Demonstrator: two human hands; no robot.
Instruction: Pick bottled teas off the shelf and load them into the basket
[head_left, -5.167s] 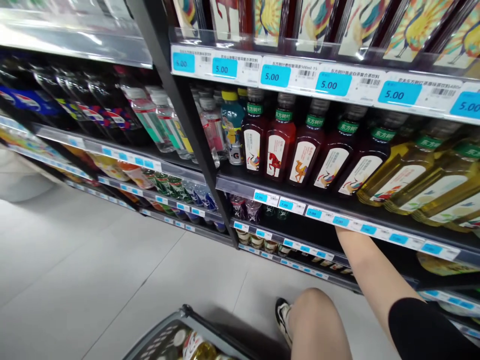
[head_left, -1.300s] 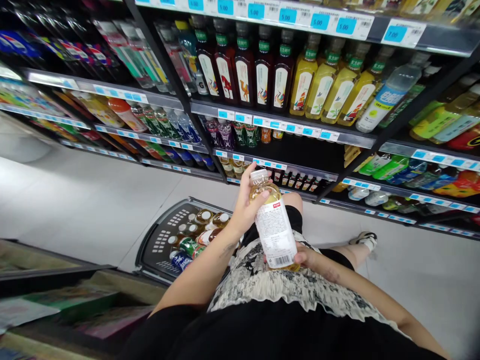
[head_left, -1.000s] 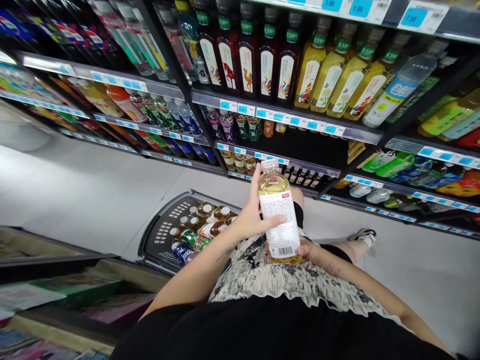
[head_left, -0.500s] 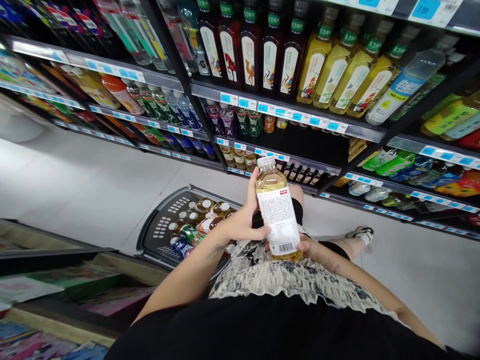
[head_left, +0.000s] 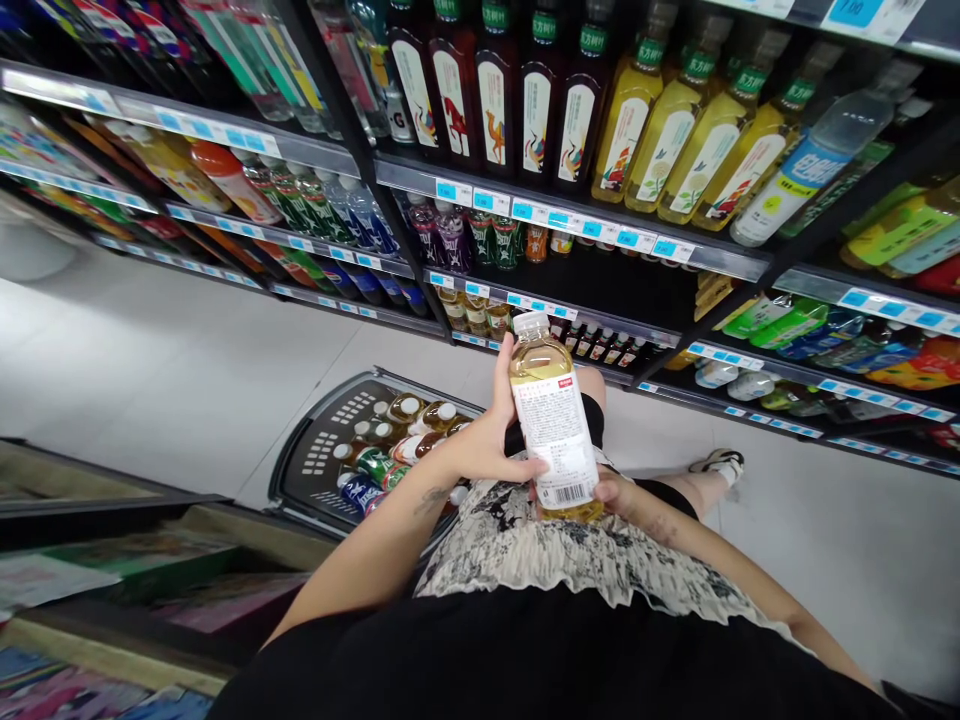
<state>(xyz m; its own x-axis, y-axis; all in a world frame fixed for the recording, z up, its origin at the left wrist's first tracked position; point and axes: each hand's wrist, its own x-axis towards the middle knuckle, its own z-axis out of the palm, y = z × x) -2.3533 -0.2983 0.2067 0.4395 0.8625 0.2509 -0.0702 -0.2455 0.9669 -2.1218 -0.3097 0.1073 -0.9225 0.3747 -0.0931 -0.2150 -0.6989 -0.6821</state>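
Note:
In front of my lap I hold a clear plastic bottle point(head_left: 553, 420) of pale yellow drink, white-capped and slightly tilted. Its white label, covered in small print with a barcode near the bottom, faces me. My left hand point(head_left: 495, 440) wraps round the bottle's left side, thumb across the label. At the lower right, my right hand point(head_left: 611, 492) grips near the base; most of its fingers are hidden behind the bottle. Below my left forearm stands a dark shopping basket point(head_left: 322, 440) with several drink bottles point(head_left: 382, 460) lying in it.
Ahead runs a drinks shelf point(head_left: 570, 215) with price tags, carrying dark and yellow tea bottles point(head_left: 675, 150). Smaller bottles point(head_left: 600, 345) fill part of the lowest level. A display rack point(head_left: 127, 640) with colourful packages stands at the lower left. Pale floor point(head_left: 187, 370) lies between.
The view has shifted very slightly. Both hands keep the same hold on the bottle, and the left thumb lies a touch further across the label.

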